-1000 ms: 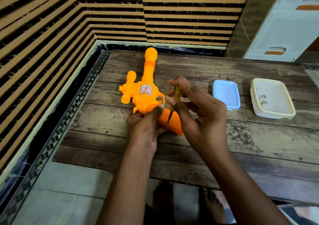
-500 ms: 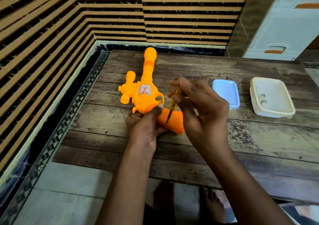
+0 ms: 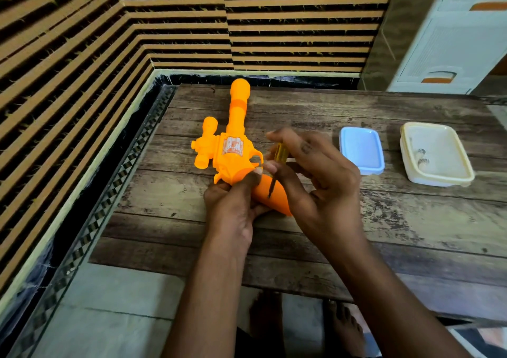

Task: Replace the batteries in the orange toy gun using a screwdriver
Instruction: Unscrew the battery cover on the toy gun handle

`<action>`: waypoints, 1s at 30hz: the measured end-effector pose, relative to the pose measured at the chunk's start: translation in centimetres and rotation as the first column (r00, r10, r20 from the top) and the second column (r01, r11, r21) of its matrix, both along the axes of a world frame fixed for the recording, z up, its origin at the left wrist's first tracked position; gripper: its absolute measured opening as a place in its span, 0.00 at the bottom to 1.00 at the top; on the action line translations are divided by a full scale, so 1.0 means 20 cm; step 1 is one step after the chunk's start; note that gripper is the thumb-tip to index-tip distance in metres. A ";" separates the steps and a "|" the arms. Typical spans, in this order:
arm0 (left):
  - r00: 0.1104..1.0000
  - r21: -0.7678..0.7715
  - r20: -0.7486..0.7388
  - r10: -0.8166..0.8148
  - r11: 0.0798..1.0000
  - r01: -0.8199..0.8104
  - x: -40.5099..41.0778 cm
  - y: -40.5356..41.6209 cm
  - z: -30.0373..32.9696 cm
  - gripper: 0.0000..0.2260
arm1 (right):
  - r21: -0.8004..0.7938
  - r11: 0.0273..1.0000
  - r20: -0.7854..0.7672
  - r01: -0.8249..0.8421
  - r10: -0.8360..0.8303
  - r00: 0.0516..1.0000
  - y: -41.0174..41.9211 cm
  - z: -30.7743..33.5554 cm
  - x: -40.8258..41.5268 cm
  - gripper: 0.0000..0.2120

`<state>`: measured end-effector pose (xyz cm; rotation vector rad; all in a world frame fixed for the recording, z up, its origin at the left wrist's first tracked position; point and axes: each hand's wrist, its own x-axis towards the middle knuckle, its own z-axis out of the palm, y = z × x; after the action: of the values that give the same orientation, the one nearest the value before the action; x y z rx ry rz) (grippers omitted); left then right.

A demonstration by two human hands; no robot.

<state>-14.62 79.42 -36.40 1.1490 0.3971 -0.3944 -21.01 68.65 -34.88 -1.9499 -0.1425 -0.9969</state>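
Observation:
The orange toy gun [image 3: 233, 149] lies on the wooden table [image 3: 384, 220], barrel pointing away from me, handle toward me. My left hand [image 3: 233, 204] grips the gun where the body meets the handle, thumb across the top. My right hand [image 3: 318, 176] pinches a small screwdriver [image 3: 279, 156] with a yellow handle between thumb and fingers. Its thin metal shaft slants down and its tip sits on the orange handle [image 3: 270, 195].
A light blue lid [image 3: 360, 150] lies to the right of my hands. Further right stands a cream container [image 3: 436, 154] with small items inside. A striped wall runs along the table's left and far sides. A white cabinet [image 3: 450, 42] stands at the back right.
My right hand's fingers have shifted on the screwdriver handle, as in turning it. The tip has stayed on the gun's handle. My left hand and the gun have kept still.

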 end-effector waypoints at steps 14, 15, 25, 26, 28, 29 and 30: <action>1.000 0.029 -0.022 0.013 1.000 -0.012 0.00 0.00 0.01 0.13 | 0.038 0.999 -0.029 0.038 -0.037 0.999 -0.01 -0.01 0.00 0.14; 1.000 0.030 -0.025 0.011 0.999 -0.010 0.00 0.00 0.01 0.13 | 0.053 0.998 -0.030 0.021 -0.019 0.999 -0.01 -0.01 0.00 0.15; 1.000 0.023 -0.016 -0.001 1.000 0.001 0.00 0.00 0.01 0.08 | 0.075 0.997 -0.019 -0.016 0.017 1.000 -0.02 0.00 0.00 0.14; 1.000 0.022 -0.017 0.002 1.000 -0.002 0.00 0.00 0.01 0.10 | 0.083 0.996 -0.021 -0.025 0.027 0.999 -0.02 0.00 -0.01 0.15; 1.000 0.015 -0.016 0.008 1.000 -0.008 0.00 0.00 0.01 0.11 | 0.090 0.995 -0.027 -0.040 0.043 0.999 -0.02 -0.01 -0.01 0.17; 1.000 0.012 -0.017 0.008 1.000 -0.008 0.00 0.00 0.01 0.11 | 0.090 0.995 -0.031 -0.046 0.049 0.998 -0.02 -0.01 -0.01 0.17; 1.000 0.010 -0.017 0.008 1.000 -0.008 0.00 0.00 0.01 0.10 | 0.087 0.995 -0.032 -0.051 0.054 0.998 -0.02 -0.01 -0.01 0.16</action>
<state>-14.71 79.43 -36.12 1.1540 0.4189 -0.3962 -21.17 68.26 -35.04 -1.8742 -0.1283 -0.9195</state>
